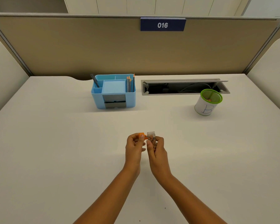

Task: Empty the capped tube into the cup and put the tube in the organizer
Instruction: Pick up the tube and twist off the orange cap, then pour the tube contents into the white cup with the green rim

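Observation:
A small clear tube with small orange and dark bits inside stands upright in my right hand, its mouth uncovered. My left hand is just to its left and pinches the orange cap, which is off the tube. Both hands hover over the middle of the white desk. The cup, white with a green mesh rim and a letter B on it, stands at the far right and holds something orange. The blue organizer stands at the back centre-left.
The organizer holds several orange-tipped pencils on its right side and a dark pen on its left. An open cable tray is sunk into the desk behind the cup. A beige partition closes off the back of the desk.

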